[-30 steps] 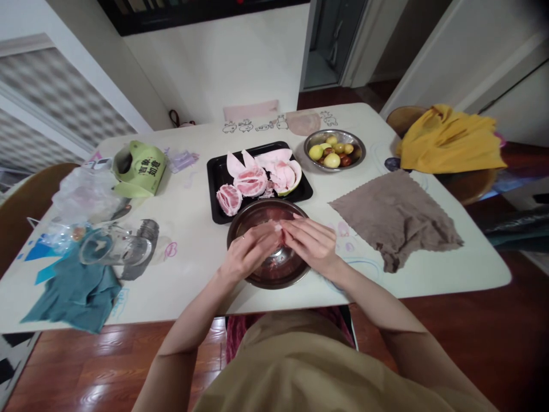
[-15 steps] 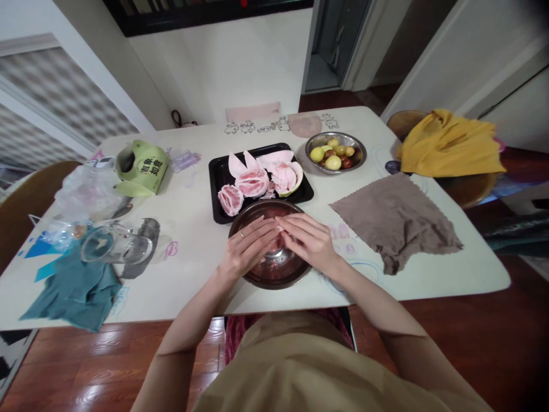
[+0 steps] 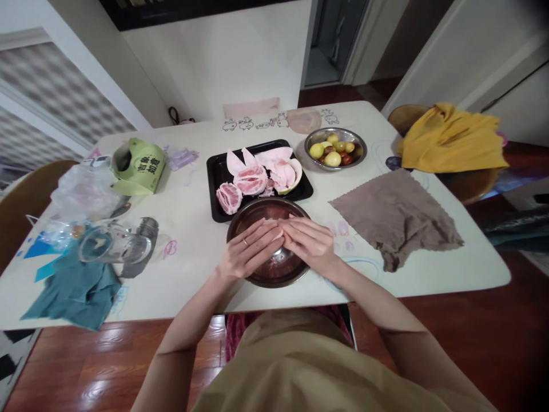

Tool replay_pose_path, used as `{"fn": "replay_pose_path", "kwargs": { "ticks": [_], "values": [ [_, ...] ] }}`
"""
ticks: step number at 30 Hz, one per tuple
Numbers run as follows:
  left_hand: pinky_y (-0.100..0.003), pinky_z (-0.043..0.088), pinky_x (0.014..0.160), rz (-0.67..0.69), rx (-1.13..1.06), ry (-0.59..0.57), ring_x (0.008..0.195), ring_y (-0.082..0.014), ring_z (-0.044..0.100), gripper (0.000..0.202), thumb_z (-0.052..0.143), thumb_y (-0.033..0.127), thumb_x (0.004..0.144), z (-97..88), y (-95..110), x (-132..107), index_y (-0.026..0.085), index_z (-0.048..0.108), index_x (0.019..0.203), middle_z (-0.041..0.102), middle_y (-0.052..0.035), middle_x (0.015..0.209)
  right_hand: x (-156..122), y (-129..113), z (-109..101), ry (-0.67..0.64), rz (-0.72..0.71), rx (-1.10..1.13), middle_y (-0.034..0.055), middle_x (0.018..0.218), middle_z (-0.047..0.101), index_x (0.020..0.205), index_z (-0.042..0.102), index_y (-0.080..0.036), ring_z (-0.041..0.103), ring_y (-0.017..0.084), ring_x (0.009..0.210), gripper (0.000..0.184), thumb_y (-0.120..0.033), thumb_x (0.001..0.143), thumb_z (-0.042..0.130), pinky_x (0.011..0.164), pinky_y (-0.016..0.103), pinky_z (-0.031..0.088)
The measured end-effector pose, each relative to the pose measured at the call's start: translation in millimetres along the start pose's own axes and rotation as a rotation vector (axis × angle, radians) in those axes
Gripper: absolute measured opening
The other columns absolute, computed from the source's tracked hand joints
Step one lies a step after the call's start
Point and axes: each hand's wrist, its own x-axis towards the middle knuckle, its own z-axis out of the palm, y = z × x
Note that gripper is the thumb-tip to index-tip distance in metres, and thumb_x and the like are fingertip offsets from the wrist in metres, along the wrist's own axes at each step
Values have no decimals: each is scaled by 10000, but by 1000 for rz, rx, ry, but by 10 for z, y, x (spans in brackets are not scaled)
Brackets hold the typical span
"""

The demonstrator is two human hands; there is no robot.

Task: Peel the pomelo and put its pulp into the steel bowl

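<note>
Both hands meet over a steel bowl point(image 3: 286, 277), their fingers bent around a piece of pomelo point(image 3: 279, 233). Most of that piece is hidden; only pale pink-white bits show between the fingertips. My left hand point(image 3: 252, 249), with a ring on one finger, is closed on its left side. My right hand point(image 3: 312, 243) pinches it from the right. Just beyond the bowl lies a black tray point(image 3: 218, 163) bearing peeled pomelo chunks point(image 3: 250, 179) and a cut rind point(image 3: 292, 178). A few reddish bits seem to lie in the bowl.
A metal bowl of fruit point(image 3: 335, 150) stands at the back right, near a brown cloth point(image 3: 397, 214). To the left are a green box point(image 3: 141, 166), a plastic bag point(image 3: 86, 191), a clear glass jug point(image 3: 115, 246) lying on its side and a teal cloth point(image 3: 81, 292).
The fingers have shifted slightly around the pomelo piece, and a little more of its pale surface shows. Both hands stay over the bowl. The view has tilted slightly.
</note>
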Motion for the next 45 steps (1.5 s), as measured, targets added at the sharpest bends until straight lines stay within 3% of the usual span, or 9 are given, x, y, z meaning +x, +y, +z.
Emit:
{"fn": "replay_pose_path", "kwargs": {
  "ticks": [6, 13, 17, 24, 30, 37, 42, 45],
  "values": [
    [-499, 571, 1145, 19, 37, -11, 1362, -275, 613, 420, 616, 119, 997, -6, -8, -8, 140, 566, 1413, 707, -145, 1355, 65, -11, -19, -2, 57, 89, 56, 1042, 813, 1174, 765, -233, 774, 203, 935, 261, -130, 989, 612, 933, 398, 656],
    [-518, 515, 1190, 123, 68, -33, 1361, -264, 618, 398, 652, 150, 984, -8, -151, -10, 106, 584, 1373, 726, -163, 1316, 103, 205, -140, -274, 53, 167, 87, 1249, 763, 1339, 690, -225, 729, 217, 1142, 320, -238, 1037, 583, 1015, 421, 623],
    [-539, 491, 1207, 145, 107, -52, 1346, -266, 633, 355, 643, 137, 985, -8, -142, -17, 110, 613, 1338, 726, -146, 1323, 104, 241, -189, -322, -3, 181, 99, 1275, 751, 1372, 666, -216, 716, 220, 1171, 348, -203, 1041, 561, 1025, 424, 618],
    [-484, 538, 1178, 126, 88, -37, 1372, -258, 612, 380, 665, 147, 973, 12, -105, -29, 149, 616, 1350, 720, -128, 1342, 61, 126, -116, -193, 30, 92, 84, 1164, 794, 1290, 723, -231, 770, 217, 1017, 317, -185, 987, 641, 938, 384, 656],
    [-476, 542, 1179, 142, 144, -34, 1355, -275, 627, 342, 663, 135, 969, 1, -70, -8, 102, 645, 1309, 732, -157, 1309, 62, 31, -58, -70, 53, 63, 65, 1046, 818, 1156, 776, -221, 778, 197, 920, 255, -129, 972, 625, 850, 329, 666],
    [-476, 546, 1176, 140, 131, -38, 1366, -270, 618, 308, 654, 132, 973, 13, -53, -15, 113, 656, 1280, 719, -155, 1333, 73, 55, -28, -32, 133, 128, 39, 942, 820, 1081, 808, -251, 769, 184, 824, 221, -166, 965, 640, 768, 309, 659],
    [-471, 563, 1158, 140, 88, -17, 1346, -263, 635, 298, 661, 131, 970, -11, -99, -6, 111, 649, 1267, 722, -155, 1328, 110, 67, -49, -46, 264, 229, 41, 917, 816, 1018, 830, -255, 762, 177, 803, 208, -184, 959, 643, 755, 297, 638],
    [-531, 538, 1174, 102, -7, 18, 1342, -257, 640, 314, 653, 146, 983, -18, -139, -19, 122, 626, 1295, 730, -151, 1314, 140, 54, -75, -19, 413, 300, 36, 913, 816, 991, 835, -253, 762, 175, 804, 201, -181, 940, 655, 776, 297, 622]
  ]
}}
